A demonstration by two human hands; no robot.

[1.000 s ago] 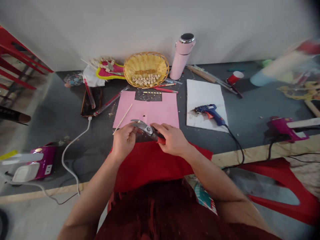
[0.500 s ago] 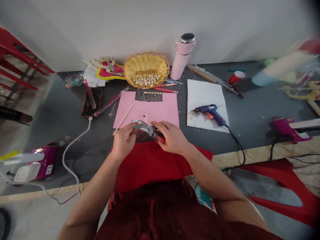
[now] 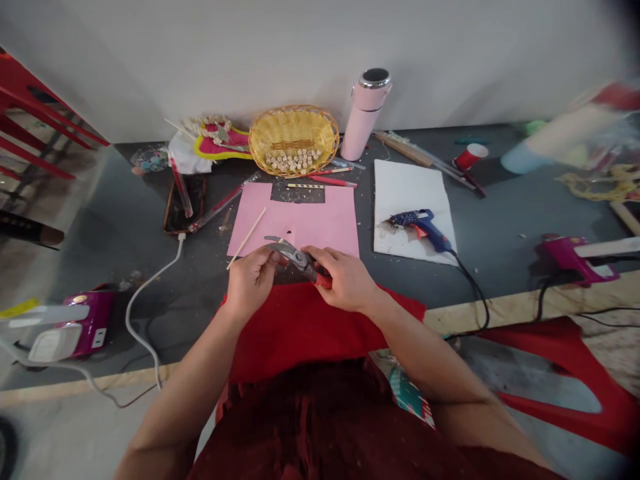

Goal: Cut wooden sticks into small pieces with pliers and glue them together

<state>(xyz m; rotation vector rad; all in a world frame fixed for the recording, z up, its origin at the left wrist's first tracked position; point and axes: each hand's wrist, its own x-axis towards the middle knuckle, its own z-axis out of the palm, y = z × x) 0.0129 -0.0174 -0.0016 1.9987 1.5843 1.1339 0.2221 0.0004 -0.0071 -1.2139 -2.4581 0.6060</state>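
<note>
My right hand [image 3: 345, 277] is closed round the red handles of a pair of pruning shears [image 3: 299, 259], whose curved metal blades point left and stand a little apart. My left hand [image 3: 251, 277] is pinched close beside the blades. What lies between its fingertips is too small or hidden to make out. Beneath both hands is a pink sheet [image 3: 315, 223] with a notch cut in its far edge. A thin pale wooden stick [image 3: 247, 237] rests slantwise on that sheet, just beyond my left hand. Red cloth [image 3: 310, 327] covers the near side, below my wrists.
Behind the sheet stands a wicker basket [image 3: 293, 130] with small pale pieces, next to a pink flask [image 3: 361, 120]. A blue glue gun [image 3: 423, 227] lies on a white board [image 3: 400, 179] to the right. At left are a phone [image 3: 175, 210] and its white cable [image 3: 133, 307].
The shears' blades have parted and now show further above my left fingertips. Both hands stay nearly in the same place.
</note>
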